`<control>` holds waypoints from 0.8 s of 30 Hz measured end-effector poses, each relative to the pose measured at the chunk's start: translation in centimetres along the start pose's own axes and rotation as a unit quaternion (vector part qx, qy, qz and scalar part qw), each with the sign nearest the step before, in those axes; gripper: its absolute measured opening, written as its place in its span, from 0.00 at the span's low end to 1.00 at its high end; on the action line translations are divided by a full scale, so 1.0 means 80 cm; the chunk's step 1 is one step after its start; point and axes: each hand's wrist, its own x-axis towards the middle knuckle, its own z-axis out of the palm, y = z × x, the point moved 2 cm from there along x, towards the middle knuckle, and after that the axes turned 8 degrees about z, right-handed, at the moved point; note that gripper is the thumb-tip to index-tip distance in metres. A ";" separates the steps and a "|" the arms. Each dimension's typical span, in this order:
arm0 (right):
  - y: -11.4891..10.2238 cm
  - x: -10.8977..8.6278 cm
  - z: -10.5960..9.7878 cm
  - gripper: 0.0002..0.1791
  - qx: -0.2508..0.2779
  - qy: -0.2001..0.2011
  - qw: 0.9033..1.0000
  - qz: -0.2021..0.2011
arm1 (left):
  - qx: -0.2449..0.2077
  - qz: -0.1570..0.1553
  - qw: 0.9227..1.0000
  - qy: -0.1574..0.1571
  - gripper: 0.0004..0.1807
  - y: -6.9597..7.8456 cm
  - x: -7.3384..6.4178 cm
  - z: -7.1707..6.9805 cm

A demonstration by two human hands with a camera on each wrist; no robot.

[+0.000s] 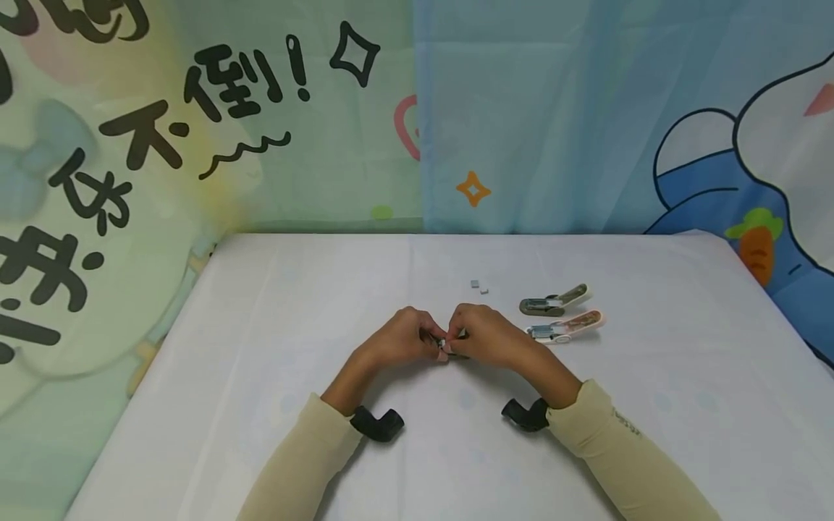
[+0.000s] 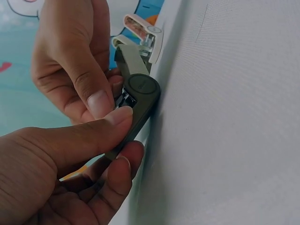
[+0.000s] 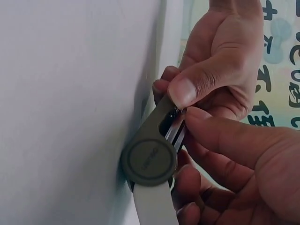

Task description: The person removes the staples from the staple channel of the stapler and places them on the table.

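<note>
A dark green nail clipper (image 2: 143, 89) with a pale lever (image 3: 154, 201) is held between both hands, close over the table. My left hand (image 1: 412, 336) pinches its body, thumb on one side and fingers on the other. From the right, my right hand (image 1: 485, 334) grips at the metal blades (image 3: 176, 133), thumb tip right beside them and the other fingers curled behind. Both thumbs nearly meet at the blades in the wrist views. In the head view the fingers mostly hide this clipper.
Beyond my right hand lie a grey-green nail clipper (image 1: 544, 307) and a pink one (image 1: 567, 327), levers raised. Two small grey pieces (image 1: 474, 284) sit farther back on the white-covered table (image 1: 313, 275). A printed curtain (image 1: 534, 108) hangs behind the table.
</note>
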 end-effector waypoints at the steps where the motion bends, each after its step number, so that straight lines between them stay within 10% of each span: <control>1: 0.000 0.001 0.000 0.06 0.007 0.002 1.000 0.005 | 0.003 0.001 1.000 0.001 0.11 0.000 0.000 0.000; 24: 0.004 0.002 -0.005 0.08 0.033 0.038 0.992 -0.119 | 0.018 -0.008 1.000 0.017 0.12 -0.002 0.000 -0.007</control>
